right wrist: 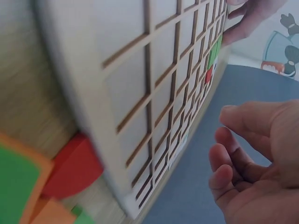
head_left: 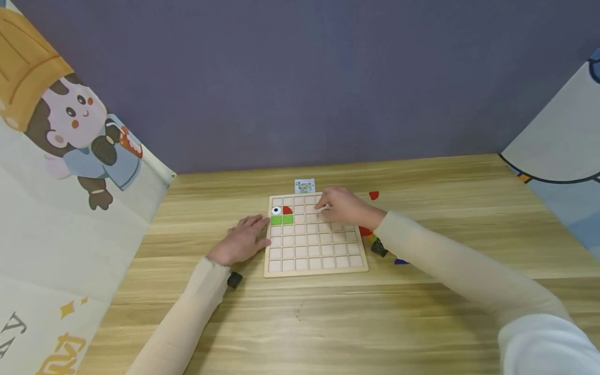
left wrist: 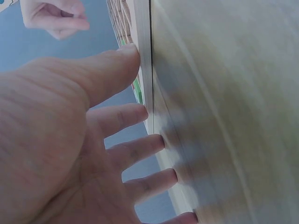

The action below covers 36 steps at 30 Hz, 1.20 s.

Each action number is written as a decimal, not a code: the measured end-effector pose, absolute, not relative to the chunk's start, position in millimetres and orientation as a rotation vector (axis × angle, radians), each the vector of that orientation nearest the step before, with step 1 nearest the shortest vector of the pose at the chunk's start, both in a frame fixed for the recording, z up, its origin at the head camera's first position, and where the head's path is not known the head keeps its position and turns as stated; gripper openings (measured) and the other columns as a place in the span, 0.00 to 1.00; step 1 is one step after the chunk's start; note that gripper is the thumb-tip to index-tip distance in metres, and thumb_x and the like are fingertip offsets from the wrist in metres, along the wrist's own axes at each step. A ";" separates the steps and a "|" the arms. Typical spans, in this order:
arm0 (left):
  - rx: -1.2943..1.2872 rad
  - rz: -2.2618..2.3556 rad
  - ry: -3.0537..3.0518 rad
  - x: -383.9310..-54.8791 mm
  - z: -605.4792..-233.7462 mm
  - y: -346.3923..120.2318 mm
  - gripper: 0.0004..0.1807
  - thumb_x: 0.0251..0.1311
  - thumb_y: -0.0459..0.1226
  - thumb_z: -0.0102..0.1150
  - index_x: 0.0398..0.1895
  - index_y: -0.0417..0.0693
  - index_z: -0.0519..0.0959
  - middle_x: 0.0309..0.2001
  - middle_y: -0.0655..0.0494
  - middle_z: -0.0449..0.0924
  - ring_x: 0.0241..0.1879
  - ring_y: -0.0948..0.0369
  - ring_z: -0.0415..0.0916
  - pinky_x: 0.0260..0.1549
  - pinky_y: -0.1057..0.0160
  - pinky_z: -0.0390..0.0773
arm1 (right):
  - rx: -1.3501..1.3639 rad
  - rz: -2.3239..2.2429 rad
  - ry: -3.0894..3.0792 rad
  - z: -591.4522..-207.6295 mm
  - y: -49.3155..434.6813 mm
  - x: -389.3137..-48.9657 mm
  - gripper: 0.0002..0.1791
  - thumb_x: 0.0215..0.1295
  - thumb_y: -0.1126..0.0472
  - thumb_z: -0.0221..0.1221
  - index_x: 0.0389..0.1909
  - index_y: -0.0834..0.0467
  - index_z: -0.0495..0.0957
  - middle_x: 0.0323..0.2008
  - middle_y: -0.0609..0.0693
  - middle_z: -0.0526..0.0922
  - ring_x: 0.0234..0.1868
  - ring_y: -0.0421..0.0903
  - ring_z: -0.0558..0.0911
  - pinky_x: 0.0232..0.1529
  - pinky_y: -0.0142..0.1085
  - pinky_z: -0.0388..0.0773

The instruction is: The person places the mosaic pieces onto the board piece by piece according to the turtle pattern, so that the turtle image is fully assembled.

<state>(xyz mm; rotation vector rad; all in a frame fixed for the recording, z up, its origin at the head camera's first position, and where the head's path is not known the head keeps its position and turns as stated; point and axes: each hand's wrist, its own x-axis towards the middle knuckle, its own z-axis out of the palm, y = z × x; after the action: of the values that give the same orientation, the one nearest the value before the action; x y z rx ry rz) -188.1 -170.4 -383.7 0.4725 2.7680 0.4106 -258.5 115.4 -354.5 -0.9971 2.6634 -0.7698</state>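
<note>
A pale wooden grid board (head_left: 316, 273) lies on the table. Its upper left cells hold a white piece with a black eye (head_left: 276, 210), a red quarter-round piece (head_left: 287, 210) and green pieces (head_left: 282, 220). My left hand (head_left: 241, 241) rests at the board's left edge, fingers spread, thumb touching the rim in the left wrist view. Over the upper right cells is my right hand (head_left: 340, 206), its fingers curled and thumb near the index finger. A pale spot shows at its fingertips in the head view, but the right wrist view (right wrist: 261, 154) shows no piece there.
A small picture card (head_left: 304, 186) lies behind the board. One red piece (head_left: 373, 195) sits apart at the back right. More coloured pieces (right wrist: 74, 165), red, orange and green, lie beside the board's right edge, partly under my right forearm. A dark blue-grey wall (head_left: 319, 83) rises behind the table.
</note>
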 end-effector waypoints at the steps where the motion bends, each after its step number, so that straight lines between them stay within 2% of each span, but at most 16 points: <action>1: 0.471 0.412 2.767 -188.0 -384.0 -170.4 0.35 0.69 0.50 0.47 0.74 0.46 0.52 0.73 0.44 0.45 0.70 0.41 0.41 0.58 0.31 0.50 | -0.992 -0.767 2.670 -354.6 118.4 -258.2 0.12 0.63 0.66 0.60 0.46 0.60 0.83 0.35 0.48 0.75 0.33 0.45 0.72 0.33 0.38 0.72; 8: 0.479 0.421 2.761 -187.1 -385.3 -169.2 0.35 0.69 0.50 0.47 0.74 0.46 0.52 0.73 0.44 0.45 0.70 0.41 0.41 0.59 0.32 0.49 | -0.973 -0.749 2.729 -356.8 144.5 -251.5 0.11 0.61 0.65 0.62 0.45 0.59 0.84 0.37 0.48 0.75 0.32 0.45 0.72 0.31 0.38 0.71; 12: 0.484 0.408 2.763 -187.3 -384.9 -168.8 0.35 0.70 0.49 0.46 0.74 0.46 0.52 0.73 0.43 0.45 0.70 0.41 0.42 0.58 0.32 0.50 | -0.947 -0.766 2.728 -356.9 164.1 -243.7 0.12 0.61 0.63 0.62 0.46 0.58 0.83 0.41 0.48 0.75 0.34 0.45 0.74 0.34 0.40 0.73; 14: 0.483 0.410 2.765 -187.6 -384.2 -169.0 0.35 0.70 0.49 0.47 0.74 0.45 0.52 0.73 0.43 0.45 0.70 0.40 0.42 0.58 0.31 0.50 | -0.938 -0.757 2.742 -357.6 174.8 -240.5 0.12 0.62 0.63 0.62 0.46 0.58 0.83 0.45 0.50 0.76 0.38 0.46 0.75 0.38 0.42 0.74; 19: 0.494 0.415 2.769 -188.0 -382.8 -170.1 0.35 0.70 0.49 0.47 0.73 0.45 0.53 0.73 0.42 0.46 0.69 0.40 0.43 0.57 0.31 0.50 | -0.912 -0.724 2.799 -360.1 201.1 -234.7 0.13 0.62 0.61 0.62 0.47 0.59 0.83 0.47 0.51 0.76 0.48 0.51 0.75 0.45 0.47 0.74; 26: 0.486 0.422 2.765 -188.1 -383.7 -171.1 0.35 0.70 0.49 0.47 0.74 0.45 0.52 0.73 0.43 0.45 0.70 0.41 0.42 0.58 0.31 0.50 | -0.964 -0.698 2.855 -365.8 225.0 -229.5 0.12 0.60 0.65 0.63 0.46 0.60 0.83 0.43 0.51 0.78 0.38 0.47 0.76 0.35 0.39 0.76; 36: 0.485 0.435 2.769 -188.1 -383.9 -170.0 0.35 0.69 0.49 0.47 0.74 0.46 0.52 0.73 0.43 0.46 0.70 0.40 0.42 0.58 0.31 0.50 | -0.965 -0.659 2.903 -371.1 243.8 -220.9 0.10 0.54 0.68 0.67 0.39 0.59 0.84 0.40 0.49 0.79 0.39 0.48 0.76 0.39 0.44 0.77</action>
<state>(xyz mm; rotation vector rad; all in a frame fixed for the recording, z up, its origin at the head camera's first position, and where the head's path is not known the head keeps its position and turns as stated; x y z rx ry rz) -188.1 -170.0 -383.9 0.4850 2.7691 0.4354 -220.9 243.8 -371.1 -0.9645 2.9029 -0.6592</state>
